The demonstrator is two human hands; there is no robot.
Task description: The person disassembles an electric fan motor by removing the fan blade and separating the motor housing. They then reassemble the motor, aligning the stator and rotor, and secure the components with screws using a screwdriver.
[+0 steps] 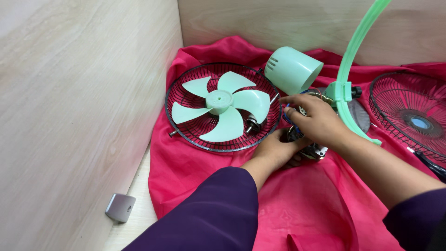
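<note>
Cloth [297, 209]: red, spread over the surface under both hands and every fan part.
Walls [69, 116]: pale wood panels, one far left of the hands and one beyond them.
Rear grille [186, 97]: dark wire, lying flat just left of the left hand, off the fan.
Blade [222, 110]: mint, five vanes, resting loose inside the rear grille, so it looks already removed.
Front grille [409, 116]: dark wire with a blue centre cap, lying right of the right hand, apart from the rest.
Ring [355, 51]: mint hoop with a clamp, arching up just beyond the right hand.
Motor cover [292, 69]: mint cup, tipped on its side just beyond the hands, off the motor.
Motor [313, 151]: bare metal with wires showing, lying between the two hands, mostly hidden by them.
Left hand [276, 151]: clasped around the near side of the motor, steadying it.
Right hand [316, 118]: fingers curled onto the top of the motor; whether it pinches a small part I cannot tell.
Stage: by my judgement the fan is stripped to its motor, with the motor work in hand.
Grey piece [120, 207]: small, on the bare surface well to the left of the left hand.
</note>
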